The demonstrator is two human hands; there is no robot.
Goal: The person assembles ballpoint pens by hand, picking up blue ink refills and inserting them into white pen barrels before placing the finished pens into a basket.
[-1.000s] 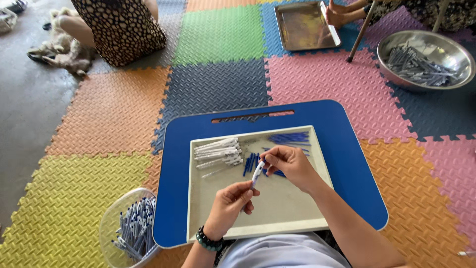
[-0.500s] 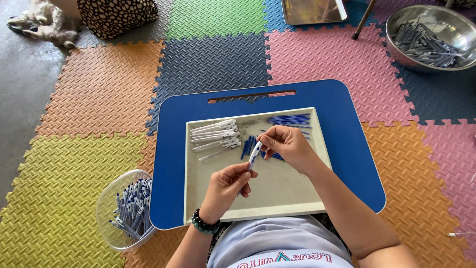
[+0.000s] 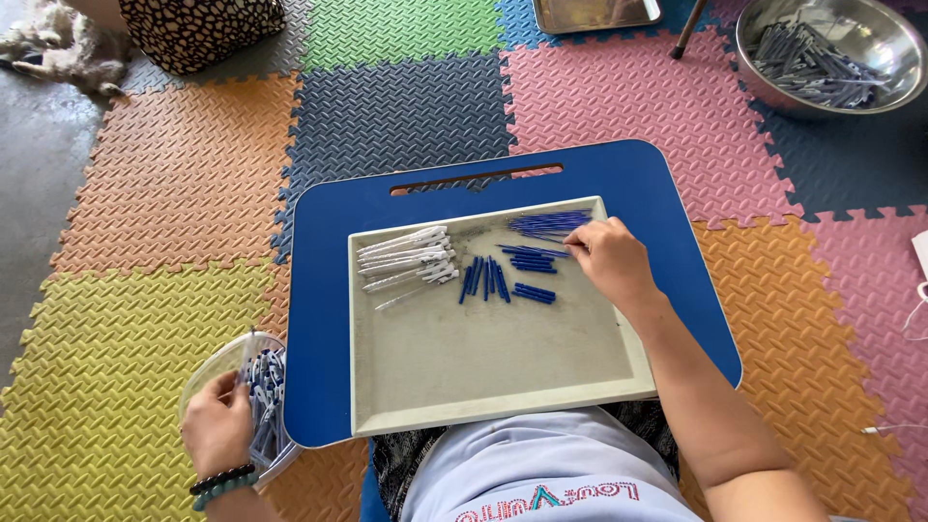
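The left hand [image 3: 217,433] hangs over the clear bowl [image 3: 208,372] of finished pens [image 3: 263,398] beside the lap; whether its fingers have let go cannot be told. A careless drop could tip that light bowl. On the grey tray [image 3: 464,377], the right hand [image 3: 609,259] pinches at thin blue refills [image 3: 551,222], which could roll or scatter. White barrels [image 3: 406,259] lie heaped on the tray's left.
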